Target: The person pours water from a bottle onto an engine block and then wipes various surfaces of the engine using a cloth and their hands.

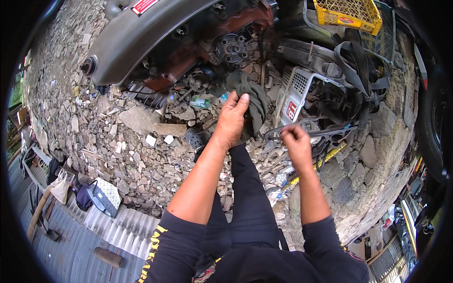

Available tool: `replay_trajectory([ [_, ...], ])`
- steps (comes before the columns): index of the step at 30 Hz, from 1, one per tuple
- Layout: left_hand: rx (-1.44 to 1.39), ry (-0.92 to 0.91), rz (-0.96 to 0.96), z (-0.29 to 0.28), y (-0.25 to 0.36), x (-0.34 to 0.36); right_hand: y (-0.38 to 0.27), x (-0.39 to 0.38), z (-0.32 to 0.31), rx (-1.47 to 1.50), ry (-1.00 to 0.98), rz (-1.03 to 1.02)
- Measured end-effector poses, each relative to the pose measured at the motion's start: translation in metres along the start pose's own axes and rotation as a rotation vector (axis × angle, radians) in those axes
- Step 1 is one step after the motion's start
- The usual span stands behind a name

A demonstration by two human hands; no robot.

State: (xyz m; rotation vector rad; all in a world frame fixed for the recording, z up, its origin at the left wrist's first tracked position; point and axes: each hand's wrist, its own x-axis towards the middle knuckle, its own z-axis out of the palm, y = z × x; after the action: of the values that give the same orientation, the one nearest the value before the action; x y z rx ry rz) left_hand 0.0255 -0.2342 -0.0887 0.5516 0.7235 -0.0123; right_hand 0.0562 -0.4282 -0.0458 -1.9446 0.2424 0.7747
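My left hand [231,118] is closed on a dark green cloth [255,101], its thumb and forefinger uppermost. The cloth hangs in folds to the right of that hand, over the stony ground. To the right, my right hand [297,145] has its fingers curled together. Whatever they may pinch is too small or hidden to tell. Just beyond the right hand lies a white plastic basket [302,82] on its side, with dark straps and parts in and around it. Ahead of the left hand rests a large engine [141,45] with a grey cover and reddish-brown block.
A small clear bottle with a green label [200,102] lies on the rubble. At the upper right is a yellow crate [349,14], with black belts [361,70] below it. A stone ledge [391,155] runs along the right. Corrugated metal sheets [75,240] cover the lower left, with bags [104,195] on them.
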Motion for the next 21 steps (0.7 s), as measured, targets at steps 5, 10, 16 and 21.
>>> replay_trajectory([
  [5, -0.028, -0.015, -0.108, 0.008, 0.011, -0.002, 0.012, -0.027, 0.034, -0.13, -0.033, -0.258],
  [10, 0.028, 0.06, -0.081, 0.002, 0.001, 0.0, -0.008, -0.003, 0.053, -0.398, -0.06, -0.266],
  [16, 0.219, 0.203, -0.088, 0.006, 0.002, 0.007, 0.009, 0.007, 0.039, 0.279, -0.131, 0.041],
  [21, 0.412, 0.137, 0.028, 0.004, -0.01, 0.004, 0.006, 0.007, 0.062, 0.236, -0.233, 0.068],
])
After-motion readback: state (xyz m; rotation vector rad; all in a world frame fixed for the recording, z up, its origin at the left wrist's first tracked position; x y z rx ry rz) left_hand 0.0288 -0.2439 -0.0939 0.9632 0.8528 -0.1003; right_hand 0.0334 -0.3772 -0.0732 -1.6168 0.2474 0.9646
